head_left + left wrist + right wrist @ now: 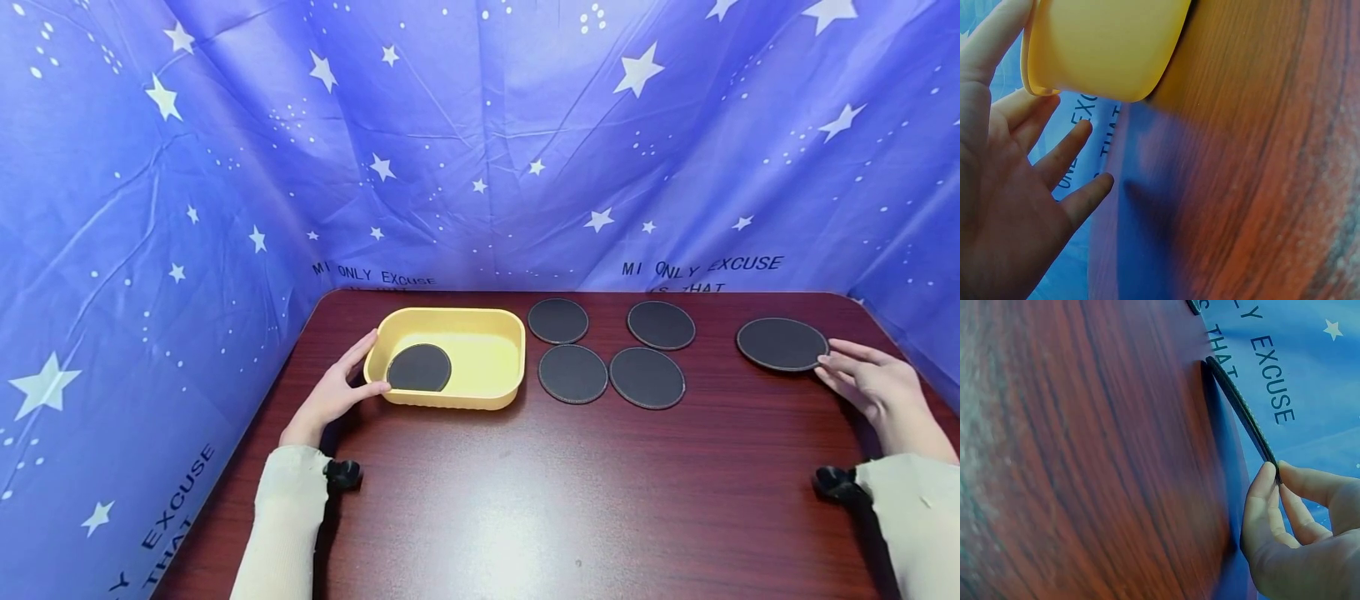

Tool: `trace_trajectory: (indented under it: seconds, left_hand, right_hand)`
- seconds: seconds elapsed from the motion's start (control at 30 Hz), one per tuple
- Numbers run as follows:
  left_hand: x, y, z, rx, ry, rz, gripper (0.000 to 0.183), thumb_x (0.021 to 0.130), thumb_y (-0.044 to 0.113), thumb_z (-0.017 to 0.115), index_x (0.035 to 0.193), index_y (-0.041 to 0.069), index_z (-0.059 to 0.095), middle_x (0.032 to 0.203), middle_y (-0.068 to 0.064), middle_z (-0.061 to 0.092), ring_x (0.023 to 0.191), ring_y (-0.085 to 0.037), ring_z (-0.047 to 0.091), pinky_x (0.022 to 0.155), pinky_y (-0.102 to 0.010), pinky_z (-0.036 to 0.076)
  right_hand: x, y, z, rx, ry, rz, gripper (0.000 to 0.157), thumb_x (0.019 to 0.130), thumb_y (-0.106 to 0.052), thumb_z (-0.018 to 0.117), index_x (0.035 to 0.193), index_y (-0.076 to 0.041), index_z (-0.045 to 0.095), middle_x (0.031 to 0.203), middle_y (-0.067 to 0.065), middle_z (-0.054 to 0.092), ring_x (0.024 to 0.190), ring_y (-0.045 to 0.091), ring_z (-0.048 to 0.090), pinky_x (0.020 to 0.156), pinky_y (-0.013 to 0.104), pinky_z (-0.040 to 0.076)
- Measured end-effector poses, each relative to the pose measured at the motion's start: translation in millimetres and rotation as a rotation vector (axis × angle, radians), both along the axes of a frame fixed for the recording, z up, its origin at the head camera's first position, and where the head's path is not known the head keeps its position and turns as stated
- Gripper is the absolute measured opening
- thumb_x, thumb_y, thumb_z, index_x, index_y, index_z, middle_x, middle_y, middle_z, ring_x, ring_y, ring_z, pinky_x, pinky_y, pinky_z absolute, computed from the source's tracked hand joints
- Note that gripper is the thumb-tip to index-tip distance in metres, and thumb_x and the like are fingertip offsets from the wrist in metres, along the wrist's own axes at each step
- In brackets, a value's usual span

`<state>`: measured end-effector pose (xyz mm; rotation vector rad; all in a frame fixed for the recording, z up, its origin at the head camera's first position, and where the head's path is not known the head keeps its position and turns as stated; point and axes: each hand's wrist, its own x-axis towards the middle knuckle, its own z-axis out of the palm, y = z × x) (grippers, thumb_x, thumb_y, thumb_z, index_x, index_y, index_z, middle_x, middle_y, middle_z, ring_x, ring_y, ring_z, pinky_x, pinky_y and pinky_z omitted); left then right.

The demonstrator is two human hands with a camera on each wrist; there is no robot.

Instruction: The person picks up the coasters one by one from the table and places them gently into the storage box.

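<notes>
My left hand [333,392] holds the left end of a yellow rectangular basin [517,358], thumb on the front rim and forefinger along the left side. Its other fingers are spread below the rim in the left wrist view. Inside the basin a round black coaster [420,368] with a stitched edge leans at the left end. At the right of the table, my right hand [877,387] pinches another black coaster [782,343] by its right edge between thumb and fingers. The right wrist view shows this coaster [1244,415] edge-on and tilted, its held edge raised off the table.
Between basin and right hand, several black coasters lie flat: two at the back [558,321] and two in front [573,374]. The dark red wooden table [600,500] ends at a blue star-printed curtain [480,125] behind and at both sides.
</notes>
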<state>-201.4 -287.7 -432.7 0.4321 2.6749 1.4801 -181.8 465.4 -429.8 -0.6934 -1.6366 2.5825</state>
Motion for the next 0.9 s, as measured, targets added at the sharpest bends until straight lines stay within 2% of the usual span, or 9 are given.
trace_trajectory:
  seconds: [0.17, 0.37, 0.53, 0.67, 0.9]
  left_hand:
    - [0.6, 0.0, 0.2, -0.002, -0.006, 0.001, 0.087, 0.087, 0.015, 0.078, 0.159, 0.016, 0.028, 0.167, -0.004, 0.022, 0.155, -0.028, 0.017, 0.124, -0.053, 0.02]
    - [0.3, 0.2, 1.2, -0.001, 0.002, -0.001, 0.087, 0.087, 0.013, 0.078, 0.158, 0.015, 0.028, 0.167, -0.006, 0.023, 0.154, -0.03, 0.018, 0.123, -0.055, 0.022]
    - [0.0, 0.3, 2.2, 0.001, 0.003, 0.001, 0.087, 0.086, 0.013, 0.078, 0.158, 0.015, 0.028, 0.167, -0.006, 0.023, 0.155, -0.03, 0.018, 0.123, -0.056, 0.021]
    - [-0.5, 0.0, 2.0, -0.003, 0.004, 0.0, 0.087, 0.087, 0.014, 0.077, 0.158, 0.015, 0.028, 0.167, -0.006, 0.023, 0.155, -0.029, 0.017, 0.123, -0.056, 0.021]
    - [-1.1, -0.5, 3.4, 0.001, 0.003, -0.005, 0.087, 0.087, 0.013, 0.077, 0.158, 0.015, 0.028, 0.167, -0.007, 0.022, 0.155, -0.031, 0.017, 0.123, -0.057, 0.021]
  right_hand:
    - [0.7, -2.5, 0.1, -0.029, 0.018, 0.012, 0.033, 0.086, 0.013, 0.067, 0.08, -0.017, 0.079, 0.077, -0.011, 0.071, 0.068, 0.01, 0.073, 0.061, 0.028, 0.062]
    - [2.9, -6.4, 1.0, -0.044, 0.062, 0.055, 0.032, 0.085, 0.012, 0.068, 0.083, -0.017, 0.079, 0.079, -0.008, 0.073, 0.071, 0.01, 0.073, 0.06, 0.028, 0.062]
    - [6.5, -9.3, 3.0, -0.105, 0.126, 0.118, 0.042, 0.089, 0.02, 0.056, 0.09, -0.014, 0.08, 0.083, -0.001, 0.076, 0.075, 0.014, 0.075, 0.063, 0.031, 0.063]
    - [8.1, -14.2, 5.2, -0.117, 0.139, 0.139, 0.046, 0.093, 0.02, 0.048, 0.092, -0.014, 0.08, 0.085, 0.001, 0.077, 0.076, 0.014, 0.075, 0.063, 0.031, 0.063]
    - [10.1, -21.5, 5.9, -0.135, 0.162, 0.18, 0.044, 0.094, 0.018, 0.049, 0.094, -0.014, 0.079, 0.086, 0.004, 0.078, 0.078, 0.015, 0.076, 0.065, 0.031, 0.063]
